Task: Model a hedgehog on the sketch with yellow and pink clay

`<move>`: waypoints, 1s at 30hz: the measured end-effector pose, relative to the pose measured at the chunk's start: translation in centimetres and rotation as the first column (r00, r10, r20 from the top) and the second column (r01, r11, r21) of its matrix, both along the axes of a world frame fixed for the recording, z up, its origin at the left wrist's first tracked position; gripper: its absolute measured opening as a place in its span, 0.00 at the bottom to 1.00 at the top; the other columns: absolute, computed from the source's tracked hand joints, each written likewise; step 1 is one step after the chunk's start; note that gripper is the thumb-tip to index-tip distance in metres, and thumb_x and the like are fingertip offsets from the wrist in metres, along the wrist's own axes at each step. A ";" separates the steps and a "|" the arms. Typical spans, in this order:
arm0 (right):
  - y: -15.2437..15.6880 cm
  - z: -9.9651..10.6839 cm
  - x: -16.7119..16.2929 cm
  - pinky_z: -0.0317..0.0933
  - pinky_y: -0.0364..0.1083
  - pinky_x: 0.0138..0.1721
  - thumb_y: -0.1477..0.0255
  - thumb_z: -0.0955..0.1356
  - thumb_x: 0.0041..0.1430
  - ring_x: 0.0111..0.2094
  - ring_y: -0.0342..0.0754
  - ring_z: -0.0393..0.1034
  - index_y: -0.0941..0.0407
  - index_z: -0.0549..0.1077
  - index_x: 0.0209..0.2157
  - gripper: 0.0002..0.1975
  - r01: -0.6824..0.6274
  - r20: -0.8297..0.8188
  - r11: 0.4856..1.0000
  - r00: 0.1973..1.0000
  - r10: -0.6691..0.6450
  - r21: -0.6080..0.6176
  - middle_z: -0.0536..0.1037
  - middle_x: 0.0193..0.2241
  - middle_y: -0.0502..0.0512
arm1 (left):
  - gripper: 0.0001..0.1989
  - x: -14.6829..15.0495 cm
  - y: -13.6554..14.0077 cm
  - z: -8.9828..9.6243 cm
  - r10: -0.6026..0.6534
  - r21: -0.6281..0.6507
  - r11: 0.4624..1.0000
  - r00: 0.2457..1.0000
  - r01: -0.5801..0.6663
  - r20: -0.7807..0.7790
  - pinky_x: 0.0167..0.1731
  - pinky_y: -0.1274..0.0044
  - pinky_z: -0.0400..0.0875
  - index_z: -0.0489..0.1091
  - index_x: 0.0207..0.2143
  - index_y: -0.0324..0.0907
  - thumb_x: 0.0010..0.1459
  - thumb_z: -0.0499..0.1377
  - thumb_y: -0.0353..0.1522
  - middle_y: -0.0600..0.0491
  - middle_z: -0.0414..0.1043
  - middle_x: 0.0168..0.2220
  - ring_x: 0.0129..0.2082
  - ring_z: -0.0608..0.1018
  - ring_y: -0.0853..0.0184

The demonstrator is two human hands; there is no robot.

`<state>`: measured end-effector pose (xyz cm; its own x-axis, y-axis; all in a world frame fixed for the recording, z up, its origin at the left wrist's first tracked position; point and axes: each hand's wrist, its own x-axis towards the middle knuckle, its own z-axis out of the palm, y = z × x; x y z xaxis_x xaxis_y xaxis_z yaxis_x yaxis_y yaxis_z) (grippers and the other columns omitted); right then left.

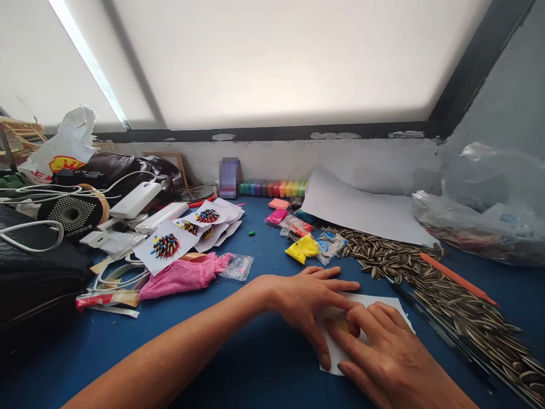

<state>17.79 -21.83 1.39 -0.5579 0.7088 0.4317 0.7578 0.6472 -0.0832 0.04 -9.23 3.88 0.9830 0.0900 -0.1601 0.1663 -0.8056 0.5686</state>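
Note:
A white sheet of paper [394, 307] lies on the blue table in front of me. My left hand [310, 298] rests on its left part, fingers spread and thumb on the lower edge. My right hand [378, 346] is over the same sheet, index finger and thumb apart, pressing on a small patch of yellow clay [344, 326] that shows between the hands. Most of that patch is hidden by my fingers. Just beyond my left hand lie a yellow clay packet [302, 248] and a blue clay packet [330, 245].
Striped sunflower seeds [460, 318] spread along the right, with an orange pen-like tool [457, 278] on them. Decorated paper cards [166, 247] and a pink cloth [183, 275] lie left. Behind are a curled white sheet [357, 199], a row of coloured clay [272, 188] and a phone [229, 179].

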 end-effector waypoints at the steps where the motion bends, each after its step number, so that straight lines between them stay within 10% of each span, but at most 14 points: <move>1: 0.0 -0.1 -0.1 0.58 0.46 0.39 0.71 0.69 0.57 0.34 0.47 0.66 0.53 0.73 0.45 0.13 0.006 -0.014 1.000 1.000 -0.005 0.006 0.74 0.34 0.52 | 0.45 0.0 0.0 0.1 0.003 -0.002 1.000 1.000 -0.003 -0.005 0.63 0.53 0.34 0.56 0.64 0.51 0.45 0.69 0.44 0.51 0.38 0.70 0.69 0.35 0.48; 18: -0.9 0.4 0.4 0.58 0.47 0.35 0.76 0.64 0.61 0.31 0.48 0.64 0.55 0.73 0.34 0.07 0.091 -0.098 0.996 0.991 -0.092 -0.016 0.71 0.30 0.53 | 0.47 -0.1 0.1 -0.3 -0.009 0.027 1.000 1.000 0.008 0.008 0.64 0.56 0.34 0.53 0.66 0.49 0.46 0.68 0.46 0.49 0.39 0.70 0.69 0.36 0.50; 30: -0.8 0.1 0.1 0.62 0.47 0.36 0.72 0.66 0.59 0.33 0.49 0.67 0.54 0.75 0.44 0.11 0.046 -0.051 0.998 0.998 -0.043 0.050 0.74 0.32 0.55 | 0.47 0.0 0.1 -0.2 -0.007 0.027 1.000 1.000 0.007 0.002 0.64 0.55 0.35 0.52 0.66 0.49 0.46 0.68 0.44 0.51 0.38 0.70 0.69 0.36 0.51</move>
